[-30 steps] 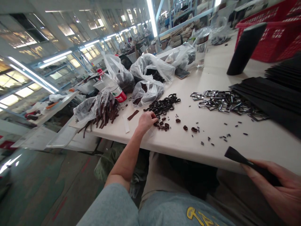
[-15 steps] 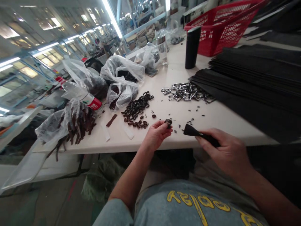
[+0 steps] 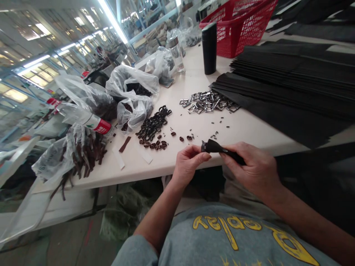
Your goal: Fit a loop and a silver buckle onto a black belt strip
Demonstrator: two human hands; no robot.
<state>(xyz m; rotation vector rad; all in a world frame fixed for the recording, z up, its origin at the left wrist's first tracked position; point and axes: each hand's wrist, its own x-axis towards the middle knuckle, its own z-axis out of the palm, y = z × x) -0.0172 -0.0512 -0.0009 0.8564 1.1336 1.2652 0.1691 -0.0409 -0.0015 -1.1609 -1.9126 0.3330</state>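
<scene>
My left hand point(image 3: 188, 162) pinches a small dark loop point(image 3: 204, 146) at the front edge of the table. My right hand point(image 3: 253, 166) is closed on a black strap point(image 3: 214, 146), whose flared end points left and meets the loop. Whether the strap's end is inside the loop is too small to tell. Beyond the hands lie loose brown loops point(image 3: 181, 139) and tiny dark bits. A pile of black loops point(image 3: 155, 123) is to the left, and a heap of metal buckles point(image 3: 208, 101) lies farther back.
Black sheets point(image 3: 285, 85) are stacked on the right. A black tumbler point(image 3: 209, 48), a clear bottle point(image 3: 176, 55) and a red basket point(image 3: 230, 35) stand at the back. Plastic bags point(image 3: 133, 83) and brown strips point(image 3: 85, 151) occupy the table's point(image 3: 163, 168) left side.
My left hand has brought the dark loop rightward to the end of the black strap. The hands are now close together, and the whole view has shifted slightly.
</scene>
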